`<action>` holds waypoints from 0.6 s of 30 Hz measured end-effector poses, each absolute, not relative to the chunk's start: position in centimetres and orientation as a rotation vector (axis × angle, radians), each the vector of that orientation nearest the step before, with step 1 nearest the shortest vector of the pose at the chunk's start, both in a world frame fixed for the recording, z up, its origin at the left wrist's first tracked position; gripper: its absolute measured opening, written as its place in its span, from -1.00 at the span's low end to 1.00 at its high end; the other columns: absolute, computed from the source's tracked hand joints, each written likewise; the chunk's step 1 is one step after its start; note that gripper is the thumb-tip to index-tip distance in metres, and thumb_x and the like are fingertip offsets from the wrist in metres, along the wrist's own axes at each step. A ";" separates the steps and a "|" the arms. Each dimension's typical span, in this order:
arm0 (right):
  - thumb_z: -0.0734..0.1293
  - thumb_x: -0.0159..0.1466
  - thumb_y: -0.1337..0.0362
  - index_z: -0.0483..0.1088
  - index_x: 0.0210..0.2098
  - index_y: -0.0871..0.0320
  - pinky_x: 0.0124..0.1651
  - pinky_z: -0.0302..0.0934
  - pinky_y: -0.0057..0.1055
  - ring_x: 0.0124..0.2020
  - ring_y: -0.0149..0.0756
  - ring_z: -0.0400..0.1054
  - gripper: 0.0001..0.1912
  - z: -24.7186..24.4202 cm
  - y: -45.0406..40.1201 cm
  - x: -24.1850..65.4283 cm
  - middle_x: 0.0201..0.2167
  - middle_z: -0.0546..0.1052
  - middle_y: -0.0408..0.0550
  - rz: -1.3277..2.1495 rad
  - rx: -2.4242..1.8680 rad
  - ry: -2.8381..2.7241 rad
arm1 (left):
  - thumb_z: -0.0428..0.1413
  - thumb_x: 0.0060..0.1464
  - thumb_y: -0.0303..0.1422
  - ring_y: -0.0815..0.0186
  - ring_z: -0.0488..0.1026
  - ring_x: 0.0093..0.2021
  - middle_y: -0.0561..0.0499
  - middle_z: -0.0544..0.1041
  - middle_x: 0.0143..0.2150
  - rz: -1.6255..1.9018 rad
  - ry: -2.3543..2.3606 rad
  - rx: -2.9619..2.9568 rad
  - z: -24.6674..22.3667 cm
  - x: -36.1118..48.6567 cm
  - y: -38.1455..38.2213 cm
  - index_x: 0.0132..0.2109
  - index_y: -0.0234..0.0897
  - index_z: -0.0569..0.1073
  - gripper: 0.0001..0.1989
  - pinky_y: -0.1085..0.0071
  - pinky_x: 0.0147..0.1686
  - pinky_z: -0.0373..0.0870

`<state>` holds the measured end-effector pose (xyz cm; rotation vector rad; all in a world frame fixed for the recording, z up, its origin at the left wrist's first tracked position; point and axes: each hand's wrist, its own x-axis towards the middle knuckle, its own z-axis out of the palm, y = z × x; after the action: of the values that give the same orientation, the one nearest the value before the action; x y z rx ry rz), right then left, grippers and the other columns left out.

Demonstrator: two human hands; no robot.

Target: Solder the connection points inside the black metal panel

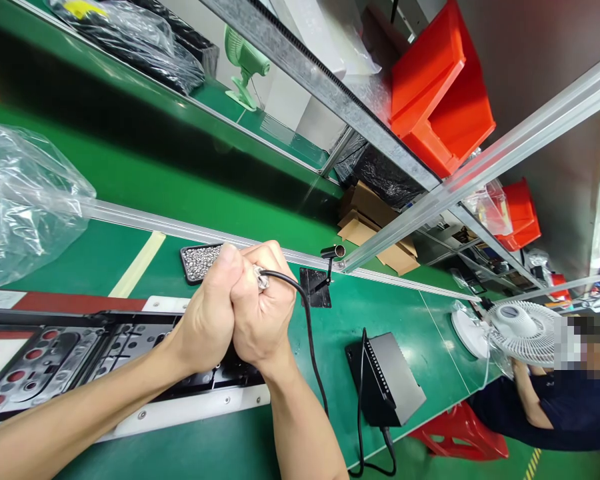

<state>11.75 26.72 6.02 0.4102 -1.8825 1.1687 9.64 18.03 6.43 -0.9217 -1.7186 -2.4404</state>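
Note:
My left hand (207,320) and my right hand (263,310) are pressed together above a black part (125,347) lying in a white-edged fixture (180,415). My right hand is closed around the end of a black cable (307,320), where something silvery shows between the fingers. The left fingers are curled against the right hand; what they hold, if anything, is hidden. Just behind the hands sits a black tray (199,261) filled with small metal pieces, partly covered by them.
A black box (385,380) with cables stands on the green table (405,307) at the right. Near the rail is a small stand (330,267). A white fan (523,327) and a seated person are farther right. Clear plastic (30,200) hangs at left.

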 end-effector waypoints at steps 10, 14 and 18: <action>0.34 0.61 0.20 0.28 -0.36 0.07 -0.31 0.30 -0.39 -0.36 -0.37 0.35 -0.62 6.1 26.7 11.7 -0.40 0.44 -0.17 1.157 0.398 -1.890 | -0.12 0.64 -0.04 0.25 0.12 -0.48 0.05 0.20 -0.50 -2.433 -1.716 -0.926 6.6 9.6 18.1 -0.46 -0.13 0.18 -0.39 0.23 -0.50 0.18; 0.33 0.62 0.17 0.29 -0.37 0.08 -0.31 0.29 -0.40 -0.37 -0.37 0.34 -0.61 6.1 26.7 11.7 -0.41 0.44 -0.17 1.152 0.407 -1.879 | -0.12 0.63 -0.03 0.26 0.03 -0.50 0.07 0.12 -0.50 -2.421 -1.719 -0.911 6.5 9.7 18.1 -0.46 -0.13 0.12 -0.39 0.25 -0.46 0.27; 0.34 0.62 0.17 0.30 -0.37 0.08 -0.32 0.29 -0.41 -0.37 -0.38 0.34 -0.61 6.2 26.8 11.6 -0.40 0.44 -0.17 1.155 0.416 -1.876 | -0.12 0.64 0.00 0.27 0.14 -0.47 0.05 0.20 -0.50 -2.433 -1.739 -0.893 6.6 9.7 18.1 -0.46 -0.14 0.16 -0.37 0.27 -0.51 0.23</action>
<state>11.65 26.78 6.18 0.4157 -1.8764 1.1547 9.72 18.07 6.58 -0.8927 -1.7390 -2.4327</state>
